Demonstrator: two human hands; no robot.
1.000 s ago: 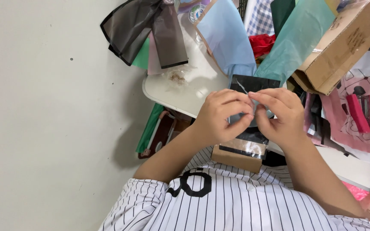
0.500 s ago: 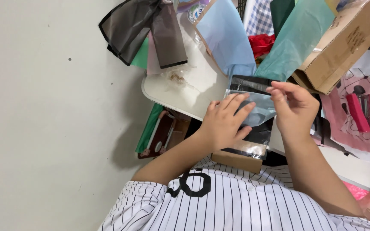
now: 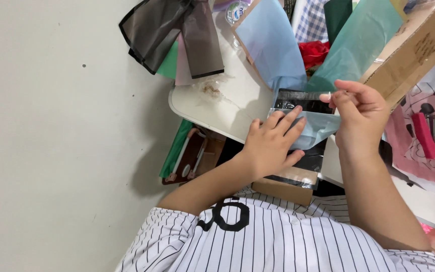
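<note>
Left hand: the left hand (image 3: 270,143) lies flat, fingers spread and straight, pressing on the light blue tissue sheet (image 3: 314,128); its grip is wide and closes on nothing.
Right hand: the right hand (image 3: 359,113) is raised just right of the left hand; its grip is narrow, thumb and first fingers pinched on the upper right edge of the light blue tissue sheet, lifting it a little.
Light blue tissue sheet: it lies between the two hands, on top of a black glossy packet (image 3: 298,100), at the near edge of the table.
Black glossy packet: mostly covered by the sheet and the left hand; one end shows above the left hand and a dark strip shows below it.
Table: the white table (image 3: 217,108) has a rounded corner to the upper left of the left hand.
Above the left hand: a larger blue paper (image 3: 273,43), a teal paper (image 3: 363,35), something red (image 3: 314,52) between them.
Far upper left of the left hand: dark sheer sheets (image 3: 169,27) hang over the table's edge.
Right of the right hand: a cardboard box (image 3: 416,45) and a pink stapler (image 3: 426,135) on pink patterned paper (image 3: 429,166).
Below the left hand: a small brown box (image 3: 284,189) near the striped shirt (image 3: 278,242).
</note>
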